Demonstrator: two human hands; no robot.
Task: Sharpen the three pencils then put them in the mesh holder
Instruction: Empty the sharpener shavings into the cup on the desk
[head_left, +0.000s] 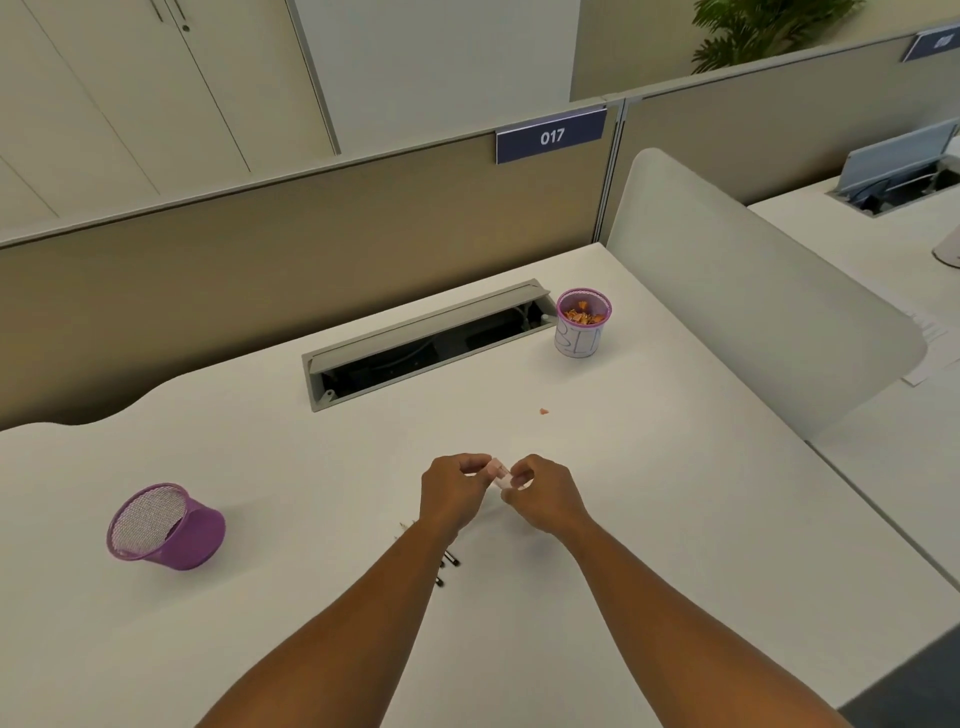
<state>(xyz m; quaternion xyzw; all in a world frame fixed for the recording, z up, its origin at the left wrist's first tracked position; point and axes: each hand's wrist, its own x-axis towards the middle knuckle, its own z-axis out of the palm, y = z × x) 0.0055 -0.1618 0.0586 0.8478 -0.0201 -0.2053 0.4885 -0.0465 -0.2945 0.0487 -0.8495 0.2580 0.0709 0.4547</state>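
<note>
So, approx early-to-mid task by my read. Both hands meet over the desk (675, 519) centre: left hand (454, 491) and right hand (545, 493) are each curled in a pinch on a small pale pinkish sharpener (497, 474) held between them, fingertips nearly touching. Whether a pencil is actually seated in it I can't tell; it's too small and the fingers cover it.

Pencils (447, 569): only dark ends poke out from under the left forearm, lying flat on the desk just behind the wrist. I count two ends for sure, maybe a third tip on the far side of the arm, not certain. Can't judge if any are sharpened yet.

Mesh holder (166, 527), purple, sits well to the left of the hands, tipped on its side w/ mouth facing the camera. Looks empty inside, so none deposited yet, and it prob needs standing upright before loading.

Far right near the cable tray (426, 348), a second purple-rimmed cup (583, 322) w/ a handwritten paper label holds orange shavings. One stray shaving (544, 411) lies on the desk between that cup and the hands.

Left to do, as I judge: sharpening (some or all), righting the holder, then dropping in all three.
</note>
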